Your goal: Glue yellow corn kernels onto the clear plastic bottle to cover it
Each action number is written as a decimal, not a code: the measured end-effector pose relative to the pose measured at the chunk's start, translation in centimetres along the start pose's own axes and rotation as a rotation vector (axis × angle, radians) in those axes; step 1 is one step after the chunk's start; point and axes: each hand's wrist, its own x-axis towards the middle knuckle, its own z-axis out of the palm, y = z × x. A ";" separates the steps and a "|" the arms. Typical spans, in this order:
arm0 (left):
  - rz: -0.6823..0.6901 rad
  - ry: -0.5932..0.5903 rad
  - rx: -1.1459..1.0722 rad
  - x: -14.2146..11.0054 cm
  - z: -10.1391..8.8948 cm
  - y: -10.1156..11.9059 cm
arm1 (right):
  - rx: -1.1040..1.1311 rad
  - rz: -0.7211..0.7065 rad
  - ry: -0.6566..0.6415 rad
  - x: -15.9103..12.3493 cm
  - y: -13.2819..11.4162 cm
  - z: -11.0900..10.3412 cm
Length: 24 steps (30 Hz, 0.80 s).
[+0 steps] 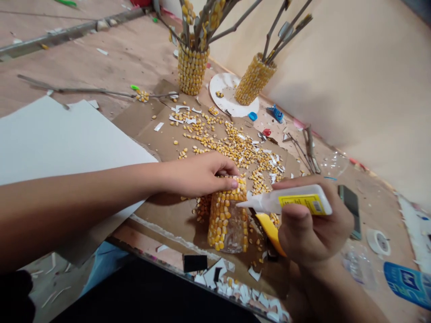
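My left hand [198, 175] grips the upper end of a clear plastic cylinder [220, 220], its thumb and fingers at the rim. Corn kernels in rows cover most of the cylinder, while a bare transparent strip shows on its near side. Closed around a white glue bottle [274, 200] with a yellow label, my right hand [313, 229] points the nozzle left at that bare strip. Whether the tip touches the plastic, I cannot tell. A yellow-handled tool [269, 229], possibly a cutter, lies under the right hand. Loose corn kernels [235, 139] spread over the cardboard [151, 130] beyond.
Two corn-covered vases [193, 69] [256, 78] holding twigs stand at the back, the right one tilted on a white disc [218, 87]. White sheets [67, 139] lie left. A phone [349, 211], tape roll [377, 242] and blue-labelled bottle [407, 282] are right. Paper scraps [242, 291] line the front edge.
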 end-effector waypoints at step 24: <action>-0.012 0.018 -0.014 0.0 0.2 0.0 | -0.031 -0.127 0.098 0.3 0.2 1.0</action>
